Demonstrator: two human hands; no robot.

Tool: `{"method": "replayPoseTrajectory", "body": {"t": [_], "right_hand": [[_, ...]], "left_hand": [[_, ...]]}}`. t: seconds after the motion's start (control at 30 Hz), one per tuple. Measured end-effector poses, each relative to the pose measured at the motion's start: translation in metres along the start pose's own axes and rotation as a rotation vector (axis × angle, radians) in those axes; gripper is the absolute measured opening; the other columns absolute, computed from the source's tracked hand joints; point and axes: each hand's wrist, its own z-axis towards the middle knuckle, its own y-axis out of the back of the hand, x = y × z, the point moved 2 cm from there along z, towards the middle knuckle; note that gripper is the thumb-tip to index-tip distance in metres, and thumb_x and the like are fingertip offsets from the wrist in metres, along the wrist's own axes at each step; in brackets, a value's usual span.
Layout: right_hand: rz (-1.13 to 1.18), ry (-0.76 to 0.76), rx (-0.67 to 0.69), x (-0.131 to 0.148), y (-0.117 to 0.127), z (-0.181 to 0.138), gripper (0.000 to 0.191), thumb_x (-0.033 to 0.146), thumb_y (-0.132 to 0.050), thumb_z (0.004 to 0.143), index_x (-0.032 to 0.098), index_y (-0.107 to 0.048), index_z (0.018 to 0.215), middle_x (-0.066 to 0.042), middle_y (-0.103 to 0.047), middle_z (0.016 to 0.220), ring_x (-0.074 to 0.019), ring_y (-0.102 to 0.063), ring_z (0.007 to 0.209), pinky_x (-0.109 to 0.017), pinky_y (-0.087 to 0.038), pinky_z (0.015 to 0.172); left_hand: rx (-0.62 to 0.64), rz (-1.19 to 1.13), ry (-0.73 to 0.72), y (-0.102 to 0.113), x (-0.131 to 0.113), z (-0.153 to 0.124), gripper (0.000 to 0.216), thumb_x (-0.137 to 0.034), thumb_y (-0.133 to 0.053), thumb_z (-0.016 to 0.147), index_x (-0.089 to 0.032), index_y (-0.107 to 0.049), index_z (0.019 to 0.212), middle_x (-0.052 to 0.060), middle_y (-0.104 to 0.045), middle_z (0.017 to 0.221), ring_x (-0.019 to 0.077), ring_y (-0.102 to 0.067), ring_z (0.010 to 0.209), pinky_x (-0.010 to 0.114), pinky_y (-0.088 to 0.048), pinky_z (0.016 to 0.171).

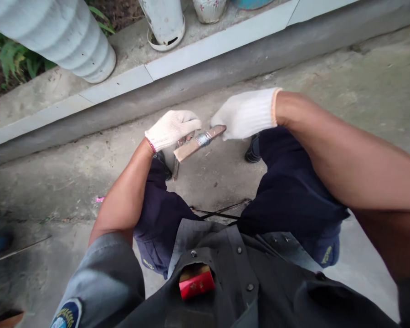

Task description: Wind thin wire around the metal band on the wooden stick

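A flat wooden stick [187, 151] with silvery wire [203, 138] wound round its middle is held between my two hands, above the concrete floor. My right hand [248, 114], in a white knit glove, grips the stick's darker upper end. My left hand [174, 129], also gloved, is closed with thumb and fingertips together just above the wound part. What it pinches, if anything, is too small to make out. Below my left hand, partly hidden by the stick, a thin brown piece [176, 169] shows near my shoe.
A low tiled ledge [191, 57] runs across the front. On it stand a ribbed white pillar-like pot [78, 38], a white cylindrical container [166, 23] and a patterned pot [210, 9]. Dark rods [222, 212] lie between my knees. A thin rod [18, 249] is at the left.
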Motion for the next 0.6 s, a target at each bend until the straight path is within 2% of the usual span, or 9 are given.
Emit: {"method": "replayPoseTrajectory", "body": {"t": [0.07,0.13,0.2,0.3,0.37,0.47,0.53,0.6], "right_hand": [[0.093,-0.006,-0.115,-0.004,0.01,-0.003,0.022,0.042,-0.062,0.09,0.022,-0.07,0.089,-0.008,-0.076,0.092,-0.0225,-0.067,0.088,-0.038,-0.046,0.082],[0.175,-0.081,-0.24,-0.009,0.019,-0.003,0.029,0.051,-0.06,0.091,0.023,-0.07,0.092,-0.008,-0.076,0.091,-0.0234,-0.067,0.091,-0.038,-0.046,0.084],[0.254,-0.17,-0.349,-0.014,0.027,-0.002,0.032,0.054,-0.057,0.093,0.026,-0.07,0.096,-0.009,-0.075,0.089,-0.0247,-0.067,0.093,-0.039,-0.047,0.086],[0.29,-0.283,-0.455,-0.022,0.029,0.002,0.031,0.052,-0.052,0.097,0.027,-0.069,0.106,-0.013,-0.074,0.088,-0.0289,-0.065,0.1,-0.044,-0.048,0.089],[0.233,-0.358,-0.449,-0.027,0.024,0.007,0.03,0.045,-0.054,0.097,0.024,-0.069,0.113,-0.016,-0.074,0.096,-0.0323,-0.063,0.106,-0.05,-0.046,0.092],[0.118,-0.436,-0.353,-0.031,0.009,0.02,0.029,0.028,-0.057,0.095,0.015,-0.07,0.117,-0.023,-0.073,0.11,-0.0353,-0.063,0.111,-0.055,-0.044,0.093],[0.045,-0.447,-0.278,-0.031,-0.002,0.029,0.027,0.02,-0.057,0.094,0.01,-0.072,0.113,-0.027,-0.072,0.113,-0.0373,-0.063,0.115,-0.058,-0.042,0.095],[0.088,-0.387,-0.236,-0.026,-0.01,0.035,0.024,0.016,-0.057,0.091,0.006,-0.074,0.105,-0.031,-0.071,0.115,-0.043,-0.06,0.121,-0.064,-0.038,0.1]], "left_hand": [[-0.004,-0.034,-0.017,-0.002,-0.002,0.0,0.048,-0.032,-0.041,0.104,-0.016,-0.075,0.075,0.0,-0.061,0.054,0.0101,-0.051,0.043,0.016,-0.042,0.041],[-0.001,-0.115,-0.023,-0.004,-0.003,0.001,0.051,-0.036,-0.037,0.108,-0.014,-0.076,0.084,0.004,-0.067,0.06,0.0101,-0.055,0.046,0.015,-0.046,0.044],[0.001,-0.211,0.008,-0.007,-0.002,0.002,0.044,-0.036,-0.041,0.109,-0.014,-0.074,0.092,0.008,-0.073,0.069,0.0104,-0.061,0.052,0.017,-0.051,0.051],[0.05,-0.273,0.069,-0.011,-0.001,0.002,0.035,-0.038,-0.049,0.107,-0.015,-0.072,0.094,0.009,-0.074,0.074,0.01,-0.062,0.054,0.02,-0.051,0.056],[0.104,-0.253,0.077,-0.013,-0.003,0.0,0.03,-0.036,-0.053,0.104,-0.016,-0.072,0.095,0.008,-0.075,0.076,0.0099,-0.062,0.056,0.02,-0.05,0.057],[0.137,-0.194,0.056,-0.012,-0.007,-0.003,0.023,-0.031,-0.056,0.098,-0.017,-0.073,0.095,0.006,-0.074,0.076,0.0103,-0.061,0.056,0.022,-0.049,0.057],[0.135,-0.151,0.056,-0.01,-0.007,-0.004,0.022,-0.031,-0.056,0.095,-0.018,-0.074,0.092,0.004,-0.072,0.072,0.0109,-0.059,0.055,0.024,-0.047,0.056],[0.121,-0.109,0.067,-0.008,-0.005,-0.003,0.023,-0.032,-0.055,0.093,-0.02,-0.074,0.087,0.003,-0.07,0.069,0.0119,-0.057,0.054,0.025,-0.045,0.056]]}}
